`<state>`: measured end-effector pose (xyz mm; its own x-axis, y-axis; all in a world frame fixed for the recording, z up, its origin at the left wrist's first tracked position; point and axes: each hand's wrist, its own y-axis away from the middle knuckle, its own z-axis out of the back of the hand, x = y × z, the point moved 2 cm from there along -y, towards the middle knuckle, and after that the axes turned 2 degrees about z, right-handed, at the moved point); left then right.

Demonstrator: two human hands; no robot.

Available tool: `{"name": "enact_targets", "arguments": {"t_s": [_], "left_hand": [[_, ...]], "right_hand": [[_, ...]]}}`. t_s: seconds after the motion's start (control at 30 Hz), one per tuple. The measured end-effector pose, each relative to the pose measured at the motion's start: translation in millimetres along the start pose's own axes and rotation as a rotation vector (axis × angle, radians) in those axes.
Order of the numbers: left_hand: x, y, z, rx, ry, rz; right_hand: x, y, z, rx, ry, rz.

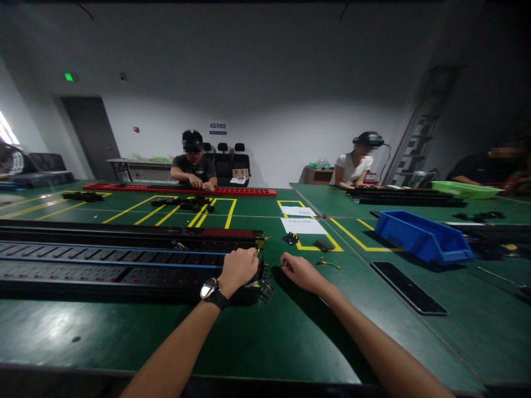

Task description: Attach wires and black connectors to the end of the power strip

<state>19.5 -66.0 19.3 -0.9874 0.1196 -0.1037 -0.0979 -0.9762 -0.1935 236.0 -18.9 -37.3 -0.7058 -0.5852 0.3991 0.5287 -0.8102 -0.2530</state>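
Note:
My left hand (239, 270), with a watch on its wrist, is closed over the right end of the long black power strips (161, 275). Its fingertips are hidden, so what they pinch cannot be made out. Short wires and small black pieces (266, 291) stick out at that end, beside the hand. Just to the right, apart from the strips, my right hand (305, 273) has its fingers curled together above the green table. Anything inside them is too small or hidden to name. A short yellow-green wire (329, 264) lies beyond the right hand.
A blue bin (423, 236) and a dark phone-like slab (409, 288) lie to the right, near a screwdriver (500, 279). White paper labels (302, 225) and small black parts (322, 245) lie ahead. Co-workers sit across the table behind a red rail (244, 192) and black rails (406, 197).

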Motion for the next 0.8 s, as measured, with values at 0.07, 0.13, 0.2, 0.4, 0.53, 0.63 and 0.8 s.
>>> {"name": "enact_targets", "arguments": {"t_s": [0.07,0.13,0.2,0.4,0.53,0.63,0.8], "left_hand": [[-0.6,0.3,1.3,0.002,0.000,-0.003],[-1.4,0.7,2.6,0.011,0.000,0.003],[-2.1,1.2,3.8,0.021,0.000,0.014],[-2.2,1.2,4.1,0.027,-0.004,0.019],[-0.6,-0.1,1.7,0.011,-0.008,0.006],[-0.2,-0.5,0.3,0.005,-0.003,0.002],[-0.7,-0.1,0.6,0.020,-0.005,0.014]], "right_hand": [[0.3,0.0,0.0,-0.001,0.000,0.003],[0.3,0.1,-0.2,-0.003,0.001,0.010],[0.3,0.2,-0.3,-0.004,0.001,0.012],[1.3,0.6,0.9,0.001,0.007,0.006],[0.3,0.3,0.6,0.001,0.009,0.008],[-1.5,0.0,-1.4,-0.003,0.004,0.017],[-4.5,-0.2,-4.8,-0.038,-0.003,0.045]]}}
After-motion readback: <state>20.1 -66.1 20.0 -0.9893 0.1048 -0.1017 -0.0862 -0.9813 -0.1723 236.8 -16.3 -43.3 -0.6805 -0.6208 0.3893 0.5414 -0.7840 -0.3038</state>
